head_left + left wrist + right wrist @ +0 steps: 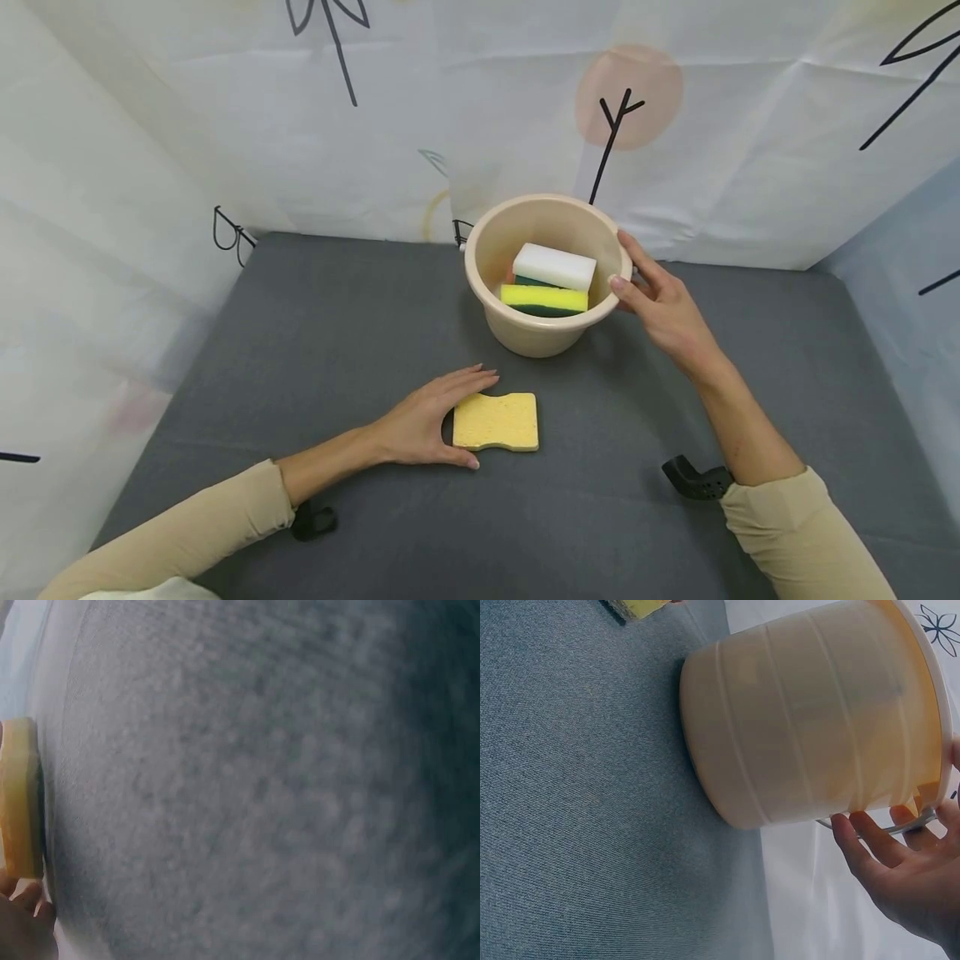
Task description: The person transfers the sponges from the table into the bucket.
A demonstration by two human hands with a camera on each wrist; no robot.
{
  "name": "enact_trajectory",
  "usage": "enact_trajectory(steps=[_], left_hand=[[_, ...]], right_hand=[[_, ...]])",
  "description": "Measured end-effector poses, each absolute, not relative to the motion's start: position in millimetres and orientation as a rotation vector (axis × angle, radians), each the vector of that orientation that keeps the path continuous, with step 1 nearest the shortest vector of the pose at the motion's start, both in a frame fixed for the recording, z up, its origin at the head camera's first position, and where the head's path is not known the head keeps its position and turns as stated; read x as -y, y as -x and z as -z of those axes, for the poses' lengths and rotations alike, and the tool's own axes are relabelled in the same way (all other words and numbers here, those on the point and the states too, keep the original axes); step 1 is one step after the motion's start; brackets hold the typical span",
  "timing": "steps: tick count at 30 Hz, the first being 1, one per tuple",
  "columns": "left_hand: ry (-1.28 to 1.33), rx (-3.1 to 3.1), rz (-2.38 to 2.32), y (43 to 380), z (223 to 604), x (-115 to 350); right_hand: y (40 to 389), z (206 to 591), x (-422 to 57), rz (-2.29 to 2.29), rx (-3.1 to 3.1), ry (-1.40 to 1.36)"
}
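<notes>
A yellow sponge with notched long sides lies flat on the dark grey cloth. Around its left end my left hand is spread, thumb on the near side and straight fingers along the far side. Part of that hand also shows beside the sponge in the left wrist view. My right hand holds the right side of a beige bucket, thumb at the rim. In the right wrist view, its fingers lie against the bucket wall near the handle.
Inside the bucket are a white sponge and a yellow-and-green scouring sponge, with other pieces partly hidden beneath. A patterned white sheet hangs behind the table. Black wrist devices sit below both forearms.
</notes>
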State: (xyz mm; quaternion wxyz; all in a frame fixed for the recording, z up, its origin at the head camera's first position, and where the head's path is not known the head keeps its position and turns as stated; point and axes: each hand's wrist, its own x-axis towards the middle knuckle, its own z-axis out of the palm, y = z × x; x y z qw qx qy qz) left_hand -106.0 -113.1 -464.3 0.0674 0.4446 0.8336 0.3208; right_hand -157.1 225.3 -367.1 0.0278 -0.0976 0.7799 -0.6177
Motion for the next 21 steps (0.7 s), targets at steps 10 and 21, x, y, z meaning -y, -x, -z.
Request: enact_trajectory(steps=[10, 21], left_hand=[[-1.457, -2.558, -0.95, 106.6, 471.9, 107.2], [-1.355, -2.475, -0.995, 101.9, 466.5, 105.1]], right_hand=[[156.1, 365.9, -224.3, 1.93, -2.389, 0.333], [156.9, 367.3, -224.8, 1.911, -2.411, 0.329]])
